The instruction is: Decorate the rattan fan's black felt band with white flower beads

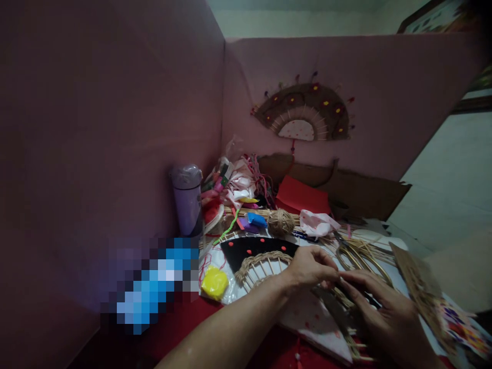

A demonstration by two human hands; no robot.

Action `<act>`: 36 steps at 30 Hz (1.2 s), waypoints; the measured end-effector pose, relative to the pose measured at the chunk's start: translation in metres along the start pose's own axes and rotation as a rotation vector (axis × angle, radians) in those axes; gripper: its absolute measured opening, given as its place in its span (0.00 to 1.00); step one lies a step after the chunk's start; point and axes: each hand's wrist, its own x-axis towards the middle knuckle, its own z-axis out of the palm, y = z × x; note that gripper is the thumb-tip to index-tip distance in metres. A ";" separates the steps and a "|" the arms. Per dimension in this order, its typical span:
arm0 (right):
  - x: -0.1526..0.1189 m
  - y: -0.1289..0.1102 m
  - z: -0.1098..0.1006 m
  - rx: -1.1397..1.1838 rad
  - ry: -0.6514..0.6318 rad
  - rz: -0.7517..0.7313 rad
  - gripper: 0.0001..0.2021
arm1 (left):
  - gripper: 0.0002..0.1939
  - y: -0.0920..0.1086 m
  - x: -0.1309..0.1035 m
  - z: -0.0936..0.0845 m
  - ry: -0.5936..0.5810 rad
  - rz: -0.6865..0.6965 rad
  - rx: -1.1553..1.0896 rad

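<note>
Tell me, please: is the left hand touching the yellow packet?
Apart: the head view shows the woven band of the fan in the gap between the left hand and the yellow packet.

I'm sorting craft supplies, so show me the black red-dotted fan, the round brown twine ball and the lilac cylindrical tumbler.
Black red-dotted fan (271, 246): head view, on its black band.
Round brown twine ball (281, 222): head view, on its wound strands.
Lilac cylindrical tumbler (188, 207): head view, on its side.

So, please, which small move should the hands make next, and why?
Perhaps move the left hand and right hand to the black band, to press on it: red dots sit there, and the hands are close together beside it. What they pinch, if anything, I cannot tell.
</note>
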 end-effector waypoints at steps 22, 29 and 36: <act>-0.006 0.000 0.006 -0.072 0.002 0.000 0.07 | 0.05 -0.008 -0.006 0.005 0.146 0.102 0.364; 0.002 -0.008 0.001 -0.221 0.129 0.167 0.11 | 0.06 -0.006 -0.005 0.004 0.261 0.182 0.402; -0.001 0.003 0.003 -0.162 0.079 0.197 0.16 | 0.12 -0.013 0.002 0.002 0.237 0.144 0.377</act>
